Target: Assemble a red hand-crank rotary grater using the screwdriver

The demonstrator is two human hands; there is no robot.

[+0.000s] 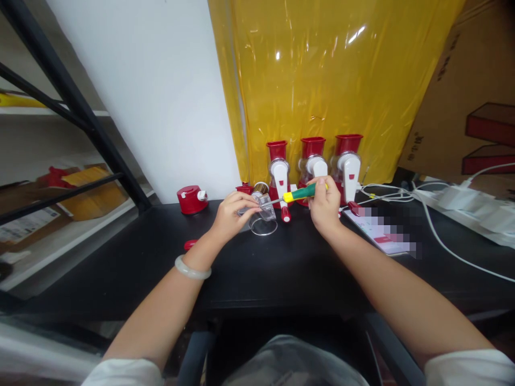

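My right hand [325, 205] is wrapped round the green and yellow handle of a screwdriver [301, 193]. Its metal shaft points left to a clear plastic grater housing [265, 214], where the tip meets my left fingers. My left hand [235, 213] is closed on the upper left of that housing, whose round rim faces me near the table. Just behind it lies a metal grater drum [260, 187]. A red base [192, 200] with a white knob stands to the left. A small red part [190, 244] shows partly behind my left forearm.
Three red and white rotary graters [279, 171] stand in a row at the back. To the right are a lit phone [382, 230], white cables [436, 236] and a power strip with chargers [462, 199]. A black shelf frame [84, 112] rises at the left, a cardboard box [462, 91] at the right.
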